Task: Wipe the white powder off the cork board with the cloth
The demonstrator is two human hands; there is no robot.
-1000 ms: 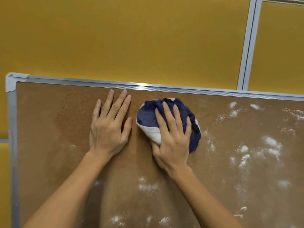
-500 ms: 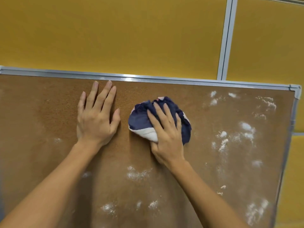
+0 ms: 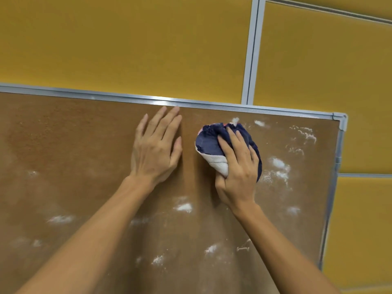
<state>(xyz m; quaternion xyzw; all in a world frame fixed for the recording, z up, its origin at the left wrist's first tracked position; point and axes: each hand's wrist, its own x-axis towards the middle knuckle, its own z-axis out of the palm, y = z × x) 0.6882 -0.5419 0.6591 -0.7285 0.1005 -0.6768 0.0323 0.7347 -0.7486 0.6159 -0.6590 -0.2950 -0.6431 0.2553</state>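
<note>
A brown cork board (image 3: 74,145) with a silver frame (image 3: 212,105) fills the lower part of the head view. My right hand (image 3: 237,172) grips a bunched navy and white cloth (image 3: 210,141) and presses it on the board near the top right corner. Flat on the board just left of the cloth lies my left hand (image 3: 156,149), fingers straight, fingertips near the top frame. White powder (image 3: 277,166) lies in patches right of the cloth, and more powder patches (image 3: 183,206) lie below the hands and at lower left.
Yellow padded wall panels (image 3: 127,39) divided by grey strips (image 3: 251,49) stand behind and to the right of the board. The board's right frame edge (image 3: 335,177) runs down the right side of the view.
Both hands and the cloth have shifted right along the board toward its top right corner. The cloth now sits on powder near the top edge.
</note>
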